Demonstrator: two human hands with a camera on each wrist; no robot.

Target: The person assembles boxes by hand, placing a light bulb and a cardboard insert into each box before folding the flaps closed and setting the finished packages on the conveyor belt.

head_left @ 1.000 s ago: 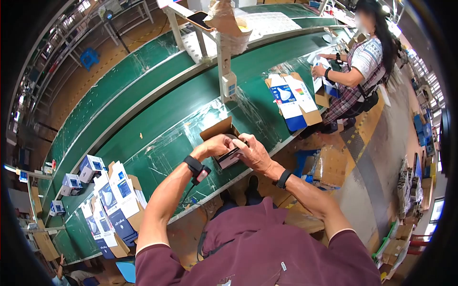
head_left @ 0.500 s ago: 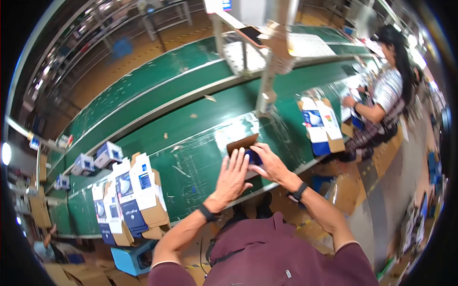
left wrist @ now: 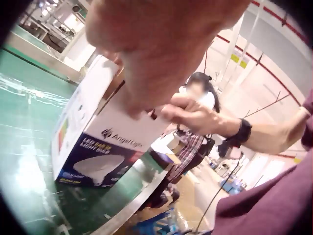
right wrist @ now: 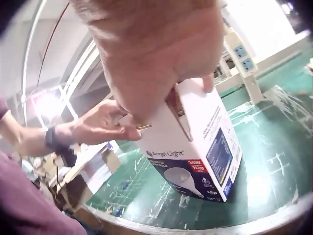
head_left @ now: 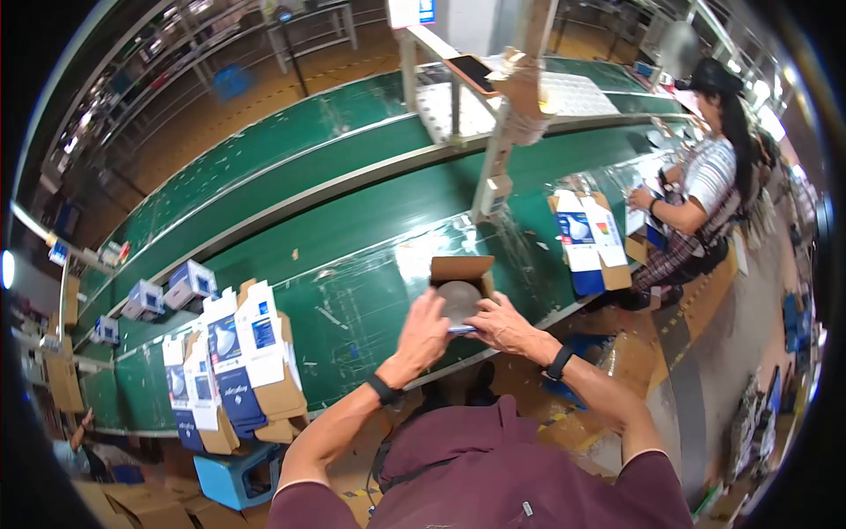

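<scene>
**Line bench: open bulb box steadied between two hands**

Factory floor. Long green conveyor belts [head_left: 264, 167] run across the frame. The nearest green bench [head_left: 352, 300] has a taped, scuffed top.

- The box [head_left: 464, 267] stands upright near the bench's front edge, straight before the person. Its brown top flap is folded back, away from the body, so the mouth is clear. The printed sides are white and blue and show a lamp picture.
- The grey dome of a bulb [head_left: 458, 298] shows in the mouth, sitting low between the walls.
- The left hand [head_left: 423, 331] is on the box's left side. From the right wrist camera, its thumb and forefinger pinch the upper edge. The grip is narrow and on card, not on the bulb.
- The right hand [head_left: 502, 322] is on the opposite side, its fingers curled over the top rim and pinching card there.
- With a hand on each side and the base flat on the bench, the box seems held so that it neither tips nor slides.
- Flat cartons [head_left: 233, 353] lie fanned at the person's left, probably stock kept within reach. Made-up boxes [head_left: 189, 284] stand further along.
- A white post [head_left: 493, 176] with a socket block rises just behind the box.
- A second worker [head_left: 705, 185] sits at the far right, with more flat cartons nearby.
</scene>
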